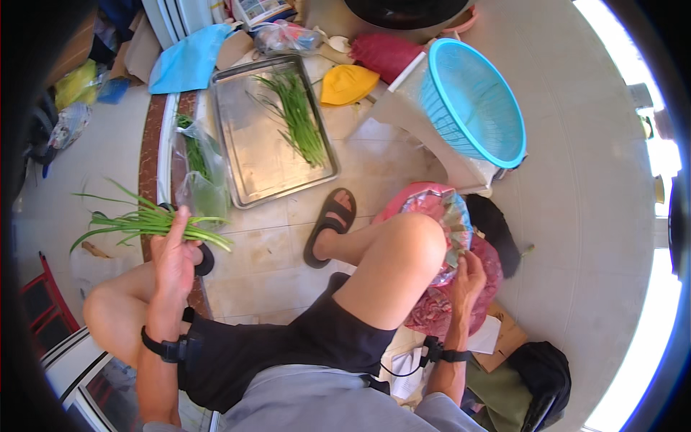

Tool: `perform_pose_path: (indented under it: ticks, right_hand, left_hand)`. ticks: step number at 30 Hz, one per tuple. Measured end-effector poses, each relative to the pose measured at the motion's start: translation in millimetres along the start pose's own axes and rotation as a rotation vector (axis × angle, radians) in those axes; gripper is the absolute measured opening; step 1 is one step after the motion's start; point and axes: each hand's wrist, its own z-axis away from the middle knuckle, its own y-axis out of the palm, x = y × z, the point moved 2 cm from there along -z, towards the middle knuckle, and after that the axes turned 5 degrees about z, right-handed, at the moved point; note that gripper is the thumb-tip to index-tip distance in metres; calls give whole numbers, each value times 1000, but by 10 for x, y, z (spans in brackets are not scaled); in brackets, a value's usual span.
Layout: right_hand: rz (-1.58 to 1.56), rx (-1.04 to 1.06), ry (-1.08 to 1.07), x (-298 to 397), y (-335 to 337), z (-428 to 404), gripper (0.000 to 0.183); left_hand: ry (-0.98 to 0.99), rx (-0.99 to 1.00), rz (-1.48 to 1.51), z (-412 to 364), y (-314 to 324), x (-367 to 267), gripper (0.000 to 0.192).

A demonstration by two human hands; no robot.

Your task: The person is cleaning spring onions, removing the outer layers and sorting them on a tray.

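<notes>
A bunch of green chives point(143, 221) is gripped in my left hand point(175, 248), thumb across the stems, with the cut ends towards the right. Close to the bag on my left, this hand is raised above the floor. Beyond my right knee, my right hand point(468, 281) is at the rim of a pink plastic bag point(418, 200) with a shiny, coloured inner side. Its fingertips are drawn together there; whether they pinch anything is unclear. More chives point(297, 119) lie in a metal tray point(259, 178) on the floor. A clear plastic bag point(202, 189) beside the tray contains further greens.
A blue plastic basket point(469, 102) rests on a white stool point(415, 119) at the right. Behind the tray are a yellow hat point(348, 85) and a light blue bag point(189, 59). A red mesh sack point(432, 313) and a cardboard piece point(505, 337) lie by my right arm.
</notes>
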Motion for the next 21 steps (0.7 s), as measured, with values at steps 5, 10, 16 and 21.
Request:
perform_pose_path:
  ticks: [5, 10, 16, 21]
  right_hand:
    - [86, -54, -3, 246, -191, -121, 18]
    - [6, -121, -265, 784, -213, -98, 15]
    - [-304, 339, -205, 2199, 191, 457, 25]
    - [-394, 1069, -184, 2681, 984, 917, 49]
  left_hand:
    - [-157, 11, 69, -49, -63, 222, 20]
    - [-116, 125, 119, 84, 75, 93, 19]
    - [-90, 308, 101, 135, 143, 21, 21]
    - [-83, 392, 97, 155, 142, 35, 20]
